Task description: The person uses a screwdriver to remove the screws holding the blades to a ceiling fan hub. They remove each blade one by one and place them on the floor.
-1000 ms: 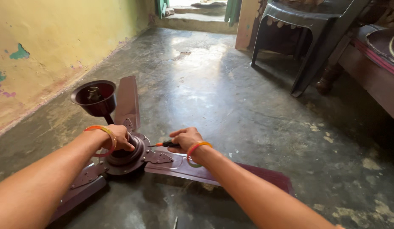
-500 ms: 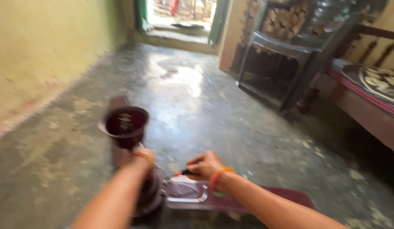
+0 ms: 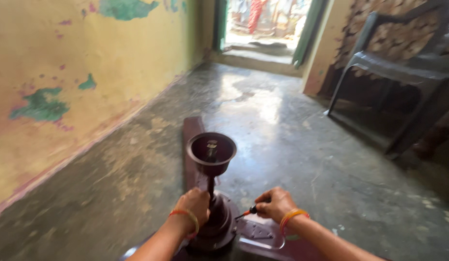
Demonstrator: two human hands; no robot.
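1. A dark maroon ceiling fan (image 3: 219,227) lies on the concrete floor (image 3: 282,145) at the bottom edge of the view, its downrod upright and ending in a cup-shaped canopy (image 3: 211,151).
2. The left hand (image 3: 194,205) is curled shut around the downrod just above the motor housing.
3. The right hand (image 3: 276,204) is closed on a small screwdriver (image 3: 247,211) with a red and black handle, its tip pointing at the housing beside the blade bracket (image 3: 257,231).
4. One fan blade (image 3: 191,145) runs away from the motor along the floor, toward the yellow peeling wall (image 3: 79,72) on the left.
5. Open floor stretches ahead to the doorway (image 3: 268,24).
6. A grey plastic chair (image 3: 403,72) stands well apart on the right.
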